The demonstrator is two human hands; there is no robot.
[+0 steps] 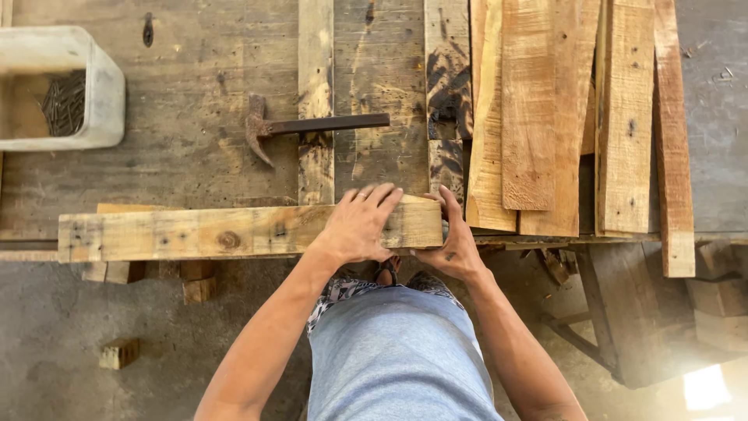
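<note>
- Lying crosswise along the near edge of the workbench (187, 156), lower middle of the frame: a pale wooden board (195, 232) with a knot near its centre, right end just below frame centre.
- Pressed flat on top of that right end: left hand (360, 224), fingers (382, 195) spread and pointing to the upper right, palm down (likely to pin the board against the bench).
- Cupped against the board's end face: right hand (452, 242), thumb and fingers bent around the corner; whether pinching something small there, cannot tell.
- Resting just above the hands, centre of the frame: a rusty claw hammer (312, 126), head to the left, handle towards the right, within easy reach.
- Upper left: a white plastic tub (101, 93) of dark nails (64, 101), well apart from the hands.
- Upper right: a stack of rough planks (576, 117) laid lengthwise, overhanging the bench edge.
- Lower left, on the concrete floor: small wood offcuts (118, 352).
</note>
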